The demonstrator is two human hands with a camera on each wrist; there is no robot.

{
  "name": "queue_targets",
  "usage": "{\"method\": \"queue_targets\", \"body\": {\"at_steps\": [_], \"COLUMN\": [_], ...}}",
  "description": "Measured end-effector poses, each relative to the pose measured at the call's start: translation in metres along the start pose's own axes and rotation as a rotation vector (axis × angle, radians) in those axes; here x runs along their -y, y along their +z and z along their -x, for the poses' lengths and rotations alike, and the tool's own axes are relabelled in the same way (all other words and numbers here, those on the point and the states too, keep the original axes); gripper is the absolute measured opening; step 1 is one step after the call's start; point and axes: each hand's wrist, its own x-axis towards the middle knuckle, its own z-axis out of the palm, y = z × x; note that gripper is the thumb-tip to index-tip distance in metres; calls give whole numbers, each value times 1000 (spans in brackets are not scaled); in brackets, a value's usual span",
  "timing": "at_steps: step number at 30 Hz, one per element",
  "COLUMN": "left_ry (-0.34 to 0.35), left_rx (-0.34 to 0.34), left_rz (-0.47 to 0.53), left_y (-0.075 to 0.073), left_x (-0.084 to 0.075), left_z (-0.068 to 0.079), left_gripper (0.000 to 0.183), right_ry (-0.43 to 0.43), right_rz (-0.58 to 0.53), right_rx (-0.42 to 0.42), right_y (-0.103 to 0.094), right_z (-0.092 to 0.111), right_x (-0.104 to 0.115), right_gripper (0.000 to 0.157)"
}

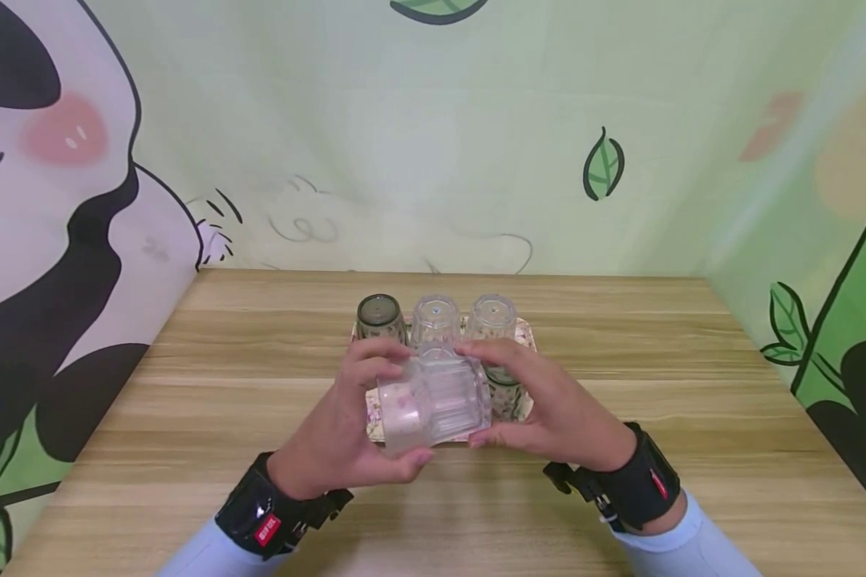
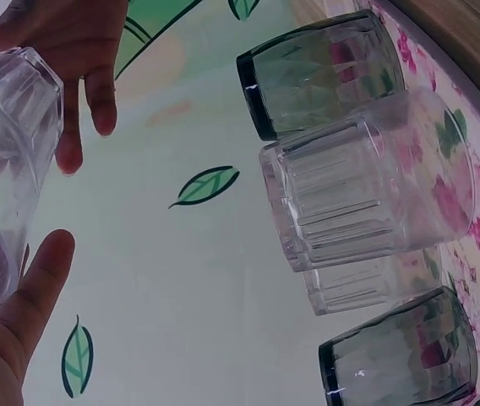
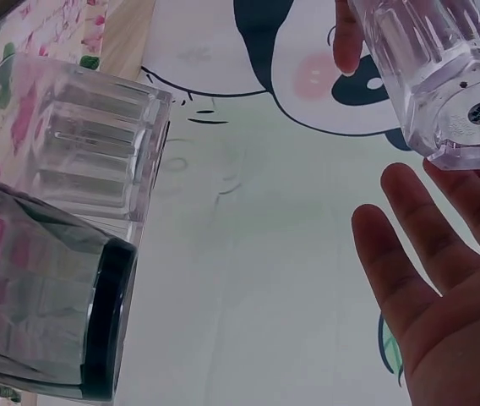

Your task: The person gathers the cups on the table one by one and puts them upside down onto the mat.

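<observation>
A clear, ribbed drinking glass [image 1: 451, 401] lies tilted on its side in the air between both hands, above the front of a floral tray [image 1: 374, 429]. My left hand [image 1: 346, 417] grips its smooth rim end, fingers above and thumb below. At the base end, my right hand [image 1: 548, 405] holds it between thumb and forefinger; the other fingers [image 3: 400, 245] look fairly straight in the right wrist view. Behind the held glass stand a smoky grey glass [image 1: 380, 316] and two clear glasses [image 1: 436, 316], [image 1: 494, 312], all upside down. Another smoky glass [image 1: 505, 397] is partly hidden by the right hand.
The tray stands on a wood-grain table [image 1: 260, 361], with bare wood on either side and in front. A printed cloth backdrop [image 1: 433, 160] with a panda and leaves rises behind the table's far edge.
</observation>
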Motion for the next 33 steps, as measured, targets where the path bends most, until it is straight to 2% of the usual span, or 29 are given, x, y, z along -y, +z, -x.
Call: {"method": "queue_targets", "body": {"at_steps": [7, 15, 20, 23, 27, 33], "left_ry": [-99, -185, -217, -243, -269, -258], "left_rx": [54, 131, 97, 79, 82, 75], "left_rz": [38, -9, -3, -39, -90, -158], "left_y": [-2, -8, -22, -31, -39, -43], "left_x": [0, 2, 5, 7, 11, 14], "left_z": [4, 6, 6, 6, 5, 4], "left_gripper": [86, 87, 73, 67, 50, 50], "right_ry": [-2, -1, 8, 7, 19, 78], "right_rz": [10, 23, 21, 30, 43, 59], "right_rx": [-15, -40, -25, -24, -17, 20], "right_y": [2, 4, 3, 2, 4, 7], "right_z": [1, 2, 0, -3, -9, -12], "right_x": [1, 3, 3, 3, 2, -1], "right_gripper": [88, 79, 75, 75, 77, 84]}}
